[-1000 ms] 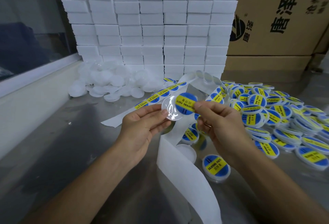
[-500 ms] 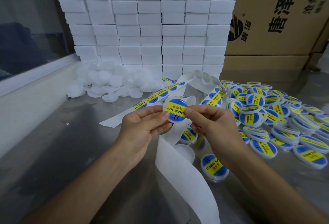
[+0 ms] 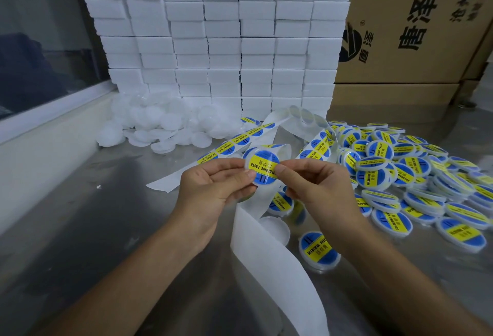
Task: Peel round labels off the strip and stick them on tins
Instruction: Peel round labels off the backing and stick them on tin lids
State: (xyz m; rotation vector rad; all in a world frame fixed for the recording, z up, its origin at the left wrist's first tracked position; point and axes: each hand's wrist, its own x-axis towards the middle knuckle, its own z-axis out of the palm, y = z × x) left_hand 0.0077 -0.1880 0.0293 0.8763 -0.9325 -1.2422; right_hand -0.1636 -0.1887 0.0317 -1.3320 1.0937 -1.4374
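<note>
**Label pressed onto a tin held between both hands**

The label (image 3: 262, 166), blue with a yellow band, lay on the face of a clear round tin (image 3: 250, 169) held up above the desk (image 3: 80, 229). The left hand (image 3: 210, 189) pinched the tin's left edge, thumb on the lower rim and fingers (image 3: 226, 162) curled along the top, probably to steady it. The right hand (image 3: 317, 189) met it from the other side, its fingers closed on the label's right edge, seemingly smoothing it flat.

Beneath the hands, the white backing strip (image 3: 266, 250) trailed toward the viewer, bare of labels there; its far stretch (image 3: 234, 143) carried unpeeled labels within easy reach. To the right lay a heap of labelled tins (image 3: 400, 175), apparently the finished pile. Unlabelled clear tins (image 3: 160, 127) sat at back left, against stacked white boxes (image 3: 213, 42). A brown carton (image 3: 416, 23) stood behind the finished heap.
</note>
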